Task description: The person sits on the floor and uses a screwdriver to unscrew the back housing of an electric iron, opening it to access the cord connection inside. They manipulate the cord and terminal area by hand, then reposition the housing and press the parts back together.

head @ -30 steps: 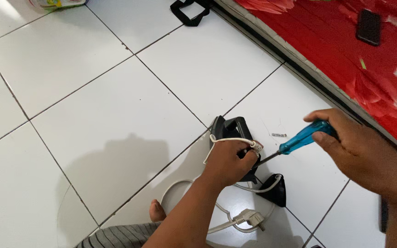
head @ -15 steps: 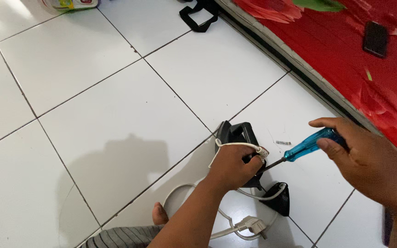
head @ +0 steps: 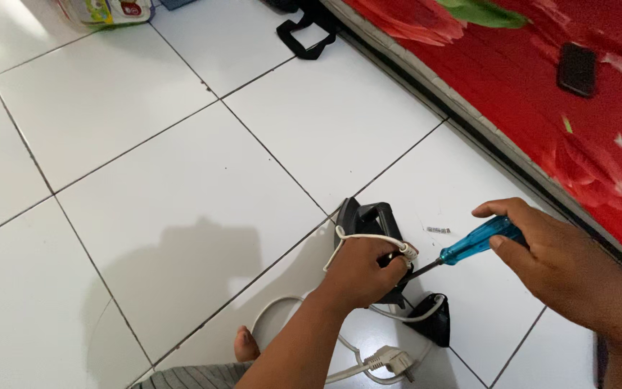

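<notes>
A black electric iron [head: 370,220] stands on the white tiled floor. My left hand [head: 361,270] grips its rear end, fingers wrapped over it. A white cord [head: 358,237] loops across the iron and runs down to a white plug [head: 391,359] on the floor. My right hand [head: 552,252] holds a screwdriver with a blue translucent handle [head: 476,241]. Its metal tip points left into the iron just beside my left fingers. A separate black plastic piece [head: 437,320] lies on the tile just below the iron.
A red floral mattress [head: 541,94] runs along the right side, with a dark phone [head: 577,68] lying on it. A black strap buckle [head: 307,36] lies at the top. A colourful package [head: 106,11] sits at the top left. My toe [head: 245,346] shows near the bottom.
The view has shifted, so the iron and hands sit lower in the frame. Both hands keep their grip, and the screwdriver tip stays at the iron's rear.
</notes>
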`<state>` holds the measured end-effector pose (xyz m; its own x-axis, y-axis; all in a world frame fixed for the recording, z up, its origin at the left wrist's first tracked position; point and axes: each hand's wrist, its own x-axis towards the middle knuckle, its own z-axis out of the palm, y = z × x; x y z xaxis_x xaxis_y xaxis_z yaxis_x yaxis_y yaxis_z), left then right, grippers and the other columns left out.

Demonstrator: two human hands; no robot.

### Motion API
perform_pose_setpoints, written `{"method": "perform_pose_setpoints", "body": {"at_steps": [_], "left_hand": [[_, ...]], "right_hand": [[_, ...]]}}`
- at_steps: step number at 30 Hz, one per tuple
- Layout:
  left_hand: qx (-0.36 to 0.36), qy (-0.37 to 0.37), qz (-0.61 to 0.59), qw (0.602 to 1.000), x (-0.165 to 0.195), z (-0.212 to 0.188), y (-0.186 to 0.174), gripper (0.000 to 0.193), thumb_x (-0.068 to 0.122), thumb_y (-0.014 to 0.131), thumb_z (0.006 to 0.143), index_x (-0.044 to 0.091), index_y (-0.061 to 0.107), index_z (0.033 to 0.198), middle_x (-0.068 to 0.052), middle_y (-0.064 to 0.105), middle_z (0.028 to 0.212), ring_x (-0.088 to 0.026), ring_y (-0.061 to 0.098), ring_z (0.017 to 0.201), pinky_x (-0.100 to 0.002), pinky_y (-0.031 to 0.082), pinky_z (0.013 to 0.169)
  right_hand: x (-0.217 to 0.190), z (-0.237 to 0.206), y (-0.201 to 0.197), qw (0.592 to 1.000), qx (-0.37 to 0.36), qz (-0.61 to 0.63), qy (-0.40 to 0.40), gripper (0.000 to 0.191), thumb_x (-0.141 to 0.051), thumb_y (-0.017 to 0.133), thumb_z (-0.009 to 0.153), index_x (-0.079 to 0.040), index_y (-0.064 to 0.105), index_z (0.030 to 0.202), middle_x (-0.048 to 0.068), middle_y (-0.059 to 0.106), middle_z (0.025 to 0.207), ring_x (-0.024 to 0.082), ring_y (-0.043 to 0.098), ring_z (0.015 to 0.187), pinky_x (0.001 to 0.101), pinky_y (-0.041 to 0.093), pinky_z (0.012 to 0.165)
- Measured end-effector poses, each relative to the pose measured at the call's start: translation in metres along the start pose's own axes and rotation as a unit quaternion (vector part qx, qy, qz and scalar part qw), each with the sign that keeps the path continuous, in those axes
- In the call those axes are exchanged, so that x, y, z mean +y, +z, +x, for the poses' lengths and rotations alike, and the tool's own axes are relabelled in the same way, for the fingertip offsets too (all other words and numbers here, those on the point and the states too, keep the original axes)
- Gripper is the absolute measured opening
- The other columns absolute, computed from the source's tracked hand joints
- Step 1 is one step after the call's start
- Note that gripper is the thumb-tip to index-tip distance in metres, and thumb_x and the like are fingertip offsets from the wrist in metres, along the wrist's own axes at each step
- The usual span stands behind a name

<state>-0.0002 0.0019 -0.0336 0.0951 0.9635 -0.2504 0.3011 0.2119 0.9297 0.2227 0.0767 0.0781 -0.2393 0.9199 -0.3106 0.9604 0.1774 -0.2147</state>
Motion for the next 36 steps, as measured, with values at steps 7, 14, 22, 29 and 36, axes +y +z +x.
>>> {"method": "perform_pose_setpoints", "body": {"at_steps": [7,14,22,29,36], "left_hand": [[0.035,0.049,-0.010,0.998,-0.004,-0.002,0.001,0.030,0.024,0.063,0.084,0.008,0.078,0.103,-0.011,0.073,0.076,-0.021,0.067,0.064,-0.035,0.054,0.064],[0.041,0.049,-0.023,0.998,-0.003,0.000,0.001,0.031,0.024,0.063,0.084,0.010,0.079,0.106,-0.010,0.075,0.079,-0.019,0.069,0.067,-0.034,0.054,0.065],[0.008,0.005,0.004,1.000,0.000,0.002,0.001,0.029,0.024,0.064,0.086,0.012,0.079,0.108,-0.009,0.075,0.079,-0.019,0.068,0.067,-0.033,0.054,0.064],[0.052,0.068,0.002,0.996,-0.005,0.001,0.000,0.030,0.025,0.064,0.086,0.010,0.079,0.106,-0.009,0.074,0.076,-0.020,0.067,0.063,-0.034,0.053,0.062],[0.038,0.033,0.018,0.999,-0.005,0.001,0.000,0.030,0.026,0.064,0.085,0.010,0.080,0.105,-0.009,0.075,0.075,-0.019,0.068,0.062,-0.033,0.054,0.062]], "right_hand": [[-0.016,0.003,0.001,0.959,-0.072,-0.236,0.137,0.048,-0.056,0.043,0.105,-0.016,0.068,0.106,0.001,0.062,0.058,0.011,0.055,0.048,0.0271,0.045,0.050],[-0.006,-0.004,0.001,1.000,-0.019,0.008,-0.004,0.038,-0.050,0.049,0.103,-0.023,0.060,0.128,0.002,0.058,0.065,0.015,0.051,0.047,0.0354,0.040,0.046],[-0.035,-0.003,-0.003,0.959,-0.067,-0.234,0.147,0.046,-0.054,0.041,0.110,-0.015,0.065,0.104,0.003,0.063,0.058,0.012,0.060,0.049,0.0277,0.046,0.049],[-0.019,-0.007,-0.003,0.999,0.000,-0.008,0.049,0.032,-0.044,0.048,0.103,-0.022,0.055,0.125,-0.002,0.065,0.070,0.013,0.064,0.054,0.0312,0.054,0.046],[-0.041,-0.006,-0.006,0.944,-0.062,-0.288,0.146,0.051,-0.059,0.036,0.105,-0.017,0.064,0.100,0.002,0.067,0.063,0.011,0.062,0.052,0.0273,0.049,0.053]]}}
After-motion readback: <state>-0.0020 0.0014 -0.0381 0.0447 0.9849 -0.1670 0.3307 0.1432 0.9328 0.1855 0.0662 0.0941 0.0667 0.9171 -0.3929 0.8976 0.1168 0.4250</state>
